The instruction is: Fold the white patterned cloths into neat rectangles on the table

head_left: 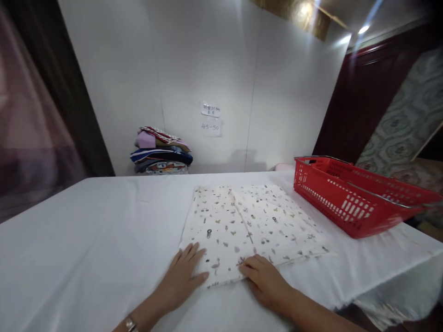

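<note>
A cream-white printed cloth (pixel 224 226) with small plant and animal motifs lies spread nearly flat, a seam or fold line running down its middle. Whether it is a garment I cannot tell. My left hand (pixel 183 276) rests open at the cloth's near left corner, fingers extended on its edge and thumb apart. At the near edge, close to the seam, my right hand (pixel 265 279) has its fingers curled over the fabric and grips it. The thumb of that hand is partly hidden below the fingers.
A white-covered table (pixel 86 244) carries everything. On the right, beside the cloth, stands a red plastic basket (pixel 332 198) with metal handles. Folded fabrics (pixel 161 154) are stacked at the back left, against a white wall (pixel 207 60) bearing paper labels (pixel 211 124).
</note>
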The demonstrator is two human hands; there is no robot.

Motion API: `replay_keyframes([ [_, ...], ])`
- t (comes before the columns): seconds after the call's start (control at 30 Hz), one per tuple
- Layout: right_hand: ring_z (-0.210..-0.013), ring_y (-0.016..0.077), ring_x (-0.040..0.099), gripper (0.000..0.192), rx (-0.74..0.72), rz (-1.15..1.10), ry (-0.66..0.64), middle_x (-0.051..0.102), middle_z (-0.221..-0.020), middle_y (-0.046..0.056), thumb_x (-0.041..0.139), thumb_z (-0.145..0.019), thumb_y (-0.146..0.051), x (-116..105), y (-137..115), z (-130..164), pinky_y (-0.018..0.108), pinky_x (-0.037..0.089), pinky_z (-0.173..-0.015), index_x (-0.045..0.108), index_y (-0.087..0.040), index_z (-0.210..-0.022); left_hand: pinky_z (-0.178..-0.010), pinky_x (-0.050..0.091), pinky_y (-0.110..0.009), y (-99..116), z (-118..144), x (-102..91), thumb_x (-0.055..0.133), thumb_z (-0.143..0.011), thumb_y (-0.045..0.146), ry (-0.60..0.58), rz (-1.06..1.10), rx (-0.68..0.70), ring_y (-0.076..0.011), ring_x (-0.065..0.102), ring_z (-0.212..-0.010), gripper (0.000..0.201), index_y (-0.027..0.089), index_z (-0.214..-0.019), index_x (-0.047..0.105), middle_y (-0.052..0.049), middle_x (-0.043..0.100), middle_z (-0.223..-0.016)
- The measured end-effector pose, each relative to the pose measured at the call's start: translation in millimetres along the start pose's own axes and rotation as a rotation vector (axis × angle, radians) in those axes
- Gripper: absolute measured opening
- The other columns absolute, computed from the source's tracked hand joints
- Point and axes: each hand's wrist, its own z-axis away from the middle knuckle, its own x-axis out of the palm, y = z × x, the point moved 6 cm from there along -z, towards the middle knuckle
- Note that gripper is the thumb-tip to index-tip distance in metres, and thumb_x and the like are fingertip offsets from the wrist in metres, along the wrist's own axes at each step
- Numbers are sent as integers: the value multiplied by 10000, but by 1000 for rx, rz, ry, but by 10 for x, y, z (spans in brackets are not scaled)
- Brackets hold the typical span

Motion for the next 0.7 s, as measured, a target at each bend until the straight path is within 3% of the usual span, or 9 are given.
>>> replay_keyframes([
  [0.1, -958, 174, 529, 281, 16, -138, 0, 618, -1043, 48, 465, -855, -171, -249, 110, -52, 296, 433, -827, 598, -236, -1094, -1111, 255, -497, 44, -160, -228, 308, -875, 626, 4, 62, -74, -281, 193, -1388, 670, 226, -1411, 363, -70, 212, -1505],
  [0.17, -974, 172, 540, 273, 44, -157, 62, 632, -1046, 51, 448, -861, -172, -475, 343, -134, 308, 437, -849, 619, -229, -1066, -1123, 215, -508, 134, -344, -388, 295, -872, 637, 64, 61, -49, -275, 150, -1400, 688, 220, -1417, 351, -61, 180, -1517],
  [0.27, -978, 184, 571, 262, 193, -115, 200, 663, -1031, 64, 439, -876, -226, -819, 984, -302, 338, 440, -878, 653, -211, -1026, -1139, 149, -513, 223, -677, -452, 312, -878, 614, 121, -3, 17, -273, 121, -1407, 679, 194, -1408, 369, -70, 166, -1520],
  [0.37, -984, 196, 594, 289, 512, -35, 227, 676, -1043, 63, 427, -876, -279, -1040, 1842, -466, 318, 448, -863, 675, -197, -1000, -1140, 126, -520, 157, -962, -316, 363, -880, 568, 169, -93, 43, -291, 140, -1403, 650, 160, -1383, 414, -97, 209, -1508],
  [0.43, -937, 191, 611, 284, 717, 4, 177, 696, -966, 43, 429, -863, -261, -1093, 2377, -570, 275, 453, -803, 688, -196, -961, -1133, 149, -527, 39, -1080, -166, 371, -877, 564, 179, -123, 24, -302, 170, -1396, 653, 147, -1377, 423, -112, 249, -1494],
  [0.53, -821, 177, 629, 270, 868, 26, 123, 700, -801, 31, 437, -851, -237, -1066, 2994, -789, 236, 438, -710, 700, -174, -853, -1124, 193, -524, -138, -1142, 26, 326, -878, 593, 174, -141, -16, -287, 183, -1394, 659, 195, -1400, 383, -76, 254, -1496],
  [0.7, -848, 190, 631, 257, 1055, 69, 48, 696, -894, 94, 495, -836, -306, -820, 3678, -1186, 229, 419, -673, 692, -141, -831, -1105, 261, -520, -269, -1140, 154, 352, -863, 587, 214, -195, 18, -276, 217, -1385, 630, 278, -1412, 336, -8, 246, -1494],
])
